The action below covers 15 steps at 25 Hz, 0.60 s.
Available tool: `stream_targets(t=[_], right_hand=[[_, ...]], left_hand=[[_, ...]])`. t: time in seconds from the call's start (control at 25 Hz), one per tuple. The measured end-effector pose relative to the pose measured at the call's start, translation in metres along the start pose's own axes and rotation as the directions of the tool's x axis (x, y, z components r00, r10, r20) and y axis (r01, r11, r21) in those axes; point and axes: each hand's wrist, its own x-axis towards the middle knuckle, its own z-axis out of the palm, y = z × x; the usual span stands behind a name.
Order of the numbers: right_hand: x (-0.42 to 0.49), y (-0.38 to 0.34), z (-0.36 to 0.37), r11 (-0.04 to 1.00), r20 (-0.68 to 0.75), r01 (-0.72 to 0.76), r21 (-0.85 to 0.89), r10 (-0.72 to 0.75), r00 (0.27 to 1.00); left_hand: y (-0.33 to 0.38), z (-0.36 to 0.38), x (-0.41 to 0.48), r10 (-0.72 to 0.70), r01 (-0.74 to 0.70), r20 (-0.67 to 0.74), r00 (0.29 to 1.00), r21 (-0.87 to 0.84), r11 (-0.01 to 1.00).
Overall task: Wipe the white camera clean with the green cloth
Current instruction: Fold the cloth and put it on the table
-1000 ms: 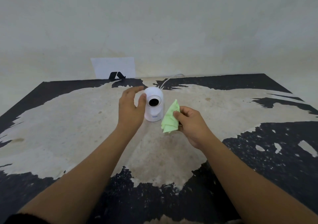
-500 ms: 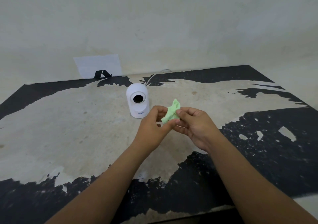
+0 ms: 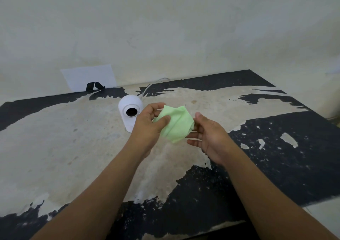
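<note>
Nearest the viewer, two bare forearms reach out over the worn black-and-cream bench [image 3: 55, 147]. Between the hands the green cloth [image 3: 174, 124] is now opened out into a loose sheet; half a second ago it was a tight wad pinched between both sets of fingertips, and a second ago the right hand alone held it folded while the left hand steadied the camera. So the left hand has let go of the camera and come across to help spread the cloth, which reads as preparing a fresh, broader wiping face rather than wiping itself.

The left hand [image 3: 149, 127] has its grip closed on the cloth's left edge, thumb on top and fingers curled behind. The right hand [image 3: 207, 134] is more open: palm turned inward, fingers spread, the cloth's right edge lying against the fingertips; whether it truly pinches the fabric cannot be told.

Just beyond the left hand, and partly hidden by it, the white camera [image 3: 130, 110] stands upright on the bench, dark lens facing the viewer, untouched by hand or cloth. The cloth is held just to its right, near but apart. A white cable [image 3: 147, 88] runs from behind it toward the wall [image 3: 165, 28], where a white sheet of paper [image 3: 88, 77] leans.
</note>
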Motion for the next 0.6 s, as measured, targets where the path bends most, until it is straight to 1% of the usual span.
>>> stream_targets(t=[0.08,0.12,0.2,0.28,0.36,0.44,0.52,0.6], right_hand=[[0.002,0.000,0.000,0.995,0.023,0.042,-0.085,-0.040,0.999],[0.003,-0.001,0.000,0.989,0.029,0.078,-0.124,-0.075,0.997],[0.005,-0.002,0.000,0.980,0.012,0.144,-0.138,-0.144,0.990],[0.003,-0.004,-0.007,0.981,-0.002,0.167,-0.100,-0.169,0.986],[-0.001,-0.004,-0.018,0.987,0.021,0.125,-0.103,-0.124,0.992],[-0.005,-0.003,-0.026,0.986,0.019,0.051,-0.156,-0.049,0.999],[-0.006,-0.001,-0.028,0.983,-0.011,-0.011,-0.182,0.009,1.000],[-0.008,0.003,-0.026,0.986,-0.027,-0.053,-0.155,0.049,0.998]], left_hand=[[0.012,0.001,0.006,0.064,-0.068,0.076,0.995,0.056,0.996],[0.017,0.001,0.009,0.072,-0.080,0.117,0.991,0.070,0.994],[0.025,0.001,0.014,0.041,-0.057,0.182,0.982,0.082,0.995],[0.028,0.000,0.019,-0.025,0.016,0.188,0.982,0.052,0.999],[0.026,0.000,0.024,-0.101,0.101,0.143,0.985,0.012,0.995],[0.021,0.003,0.029,-0.147,0.143,0.103,0.984,0.043,0.989],[0.016,0.007,0.036,-0.137,0.120,0.097,0.986,0.161,0.980],[0.013,0.014,0.043,-0.106,0.076,0.108,0.988,0.254,0.964]])
